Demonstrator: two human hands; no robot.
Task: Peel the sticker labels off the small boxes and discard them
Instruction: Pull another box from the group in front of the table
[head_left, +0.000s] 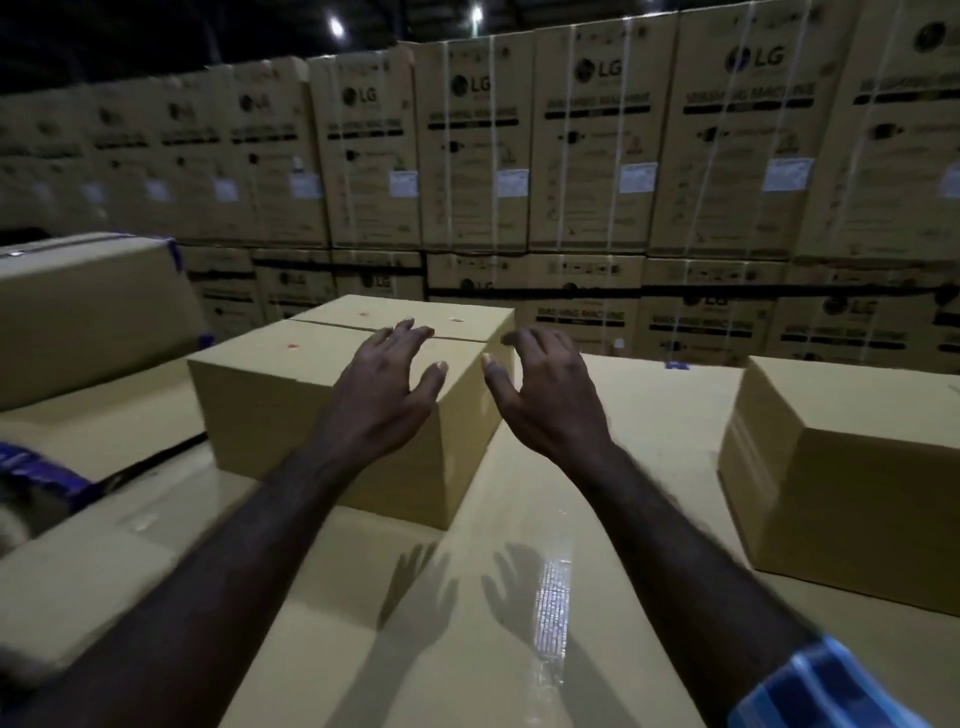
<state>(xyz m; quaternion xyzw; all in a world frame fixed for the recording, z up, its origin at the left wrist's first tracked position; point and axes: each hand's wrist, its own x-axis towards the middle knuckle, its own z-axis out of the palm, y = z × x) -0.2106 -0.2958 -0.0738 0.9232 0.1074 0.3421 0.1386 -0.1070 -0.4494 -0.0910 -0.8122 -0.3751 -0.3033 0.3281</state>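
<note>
A plain cardboard box (291, 395) stands in the middle on a large taped carton top (467, 597). Small orange and white sticker dots (292, 345) mark its top flaps. My left hand (387, 387) hovers over the box's near right corner with fingers spread, holding nothing. My right hand (545, 389) hangs just right of the same corner, fingers loosely spread and empty. Neither hand plainly touches the box. A second plain box (852, 483) sits at the right.
A wall of stacked washing-machine cartons (571, 156) fills the background. A bigger carton with blue tape (88, 306) stands at the left. Blue-printed tape (36, 467) lies at the left edge. Clear tape glints on the carton top in front of me.
</note>
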